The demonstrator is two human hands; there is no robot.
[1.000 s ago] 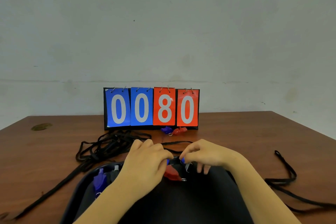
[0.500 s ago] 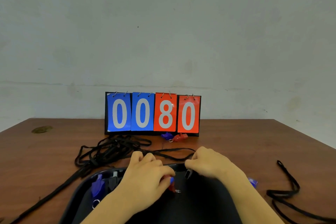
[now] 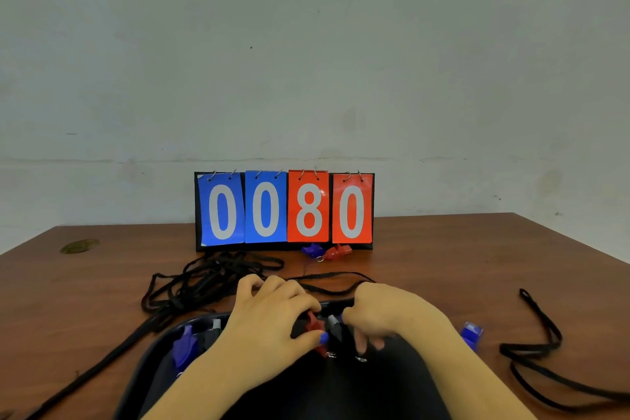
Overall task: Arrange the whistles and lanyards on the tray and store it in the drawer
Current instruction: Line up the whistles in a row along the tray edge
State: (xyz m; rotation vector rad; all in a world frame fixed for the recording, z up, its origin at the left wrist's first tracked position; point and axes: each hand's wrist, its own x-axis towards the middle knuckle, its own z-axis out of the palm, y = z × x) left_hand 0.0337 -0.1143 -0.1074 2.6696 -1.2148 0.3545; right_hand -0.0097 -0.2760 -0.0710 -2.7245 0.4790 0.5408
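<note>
A dark tray (image 3: 153, 361) sits at the near edge of the brown desk (image 3: 477, 259), and both hands work over its far side. The left hand (image 3: 269, 320) has its fingers (image 3: 312, 339) curled around a red whistle (image 3: 313, 326), thumb tip below it and forefinger above, with a small blue piece showing just at the thumb tip. Beside it the right hand (image 3: 385, 317) curls its fingers downward over a black whistle with a grey mouthpiece (image 3: 334, 326); whether it truly grips that whistle cannot be told, as the fingertips hide the contact. Two small metal rings lie on the tray just under the hands. At the tray's left end a blue whistle (image 3: 184, 348) lies next to a dark whistle with a grey tip (image 3: 213, 329). Off the tray to the right, another blue whistle (image 3: 472, 334) rests on the desk, and further right a loose black lanyard (image 3: 531, 348) loops over the wood. Beyond the left hand a tangled heap of black lanyards (image 3: 204, 283) spreads out, one strap running toward the near left corner. Farther back, a blue and a red whistle (image 3: 327, 251) lie touching the foot of a flip scoreboard (image 3: 284, 210) reading 0080, which stands before a pale wall.
</note>
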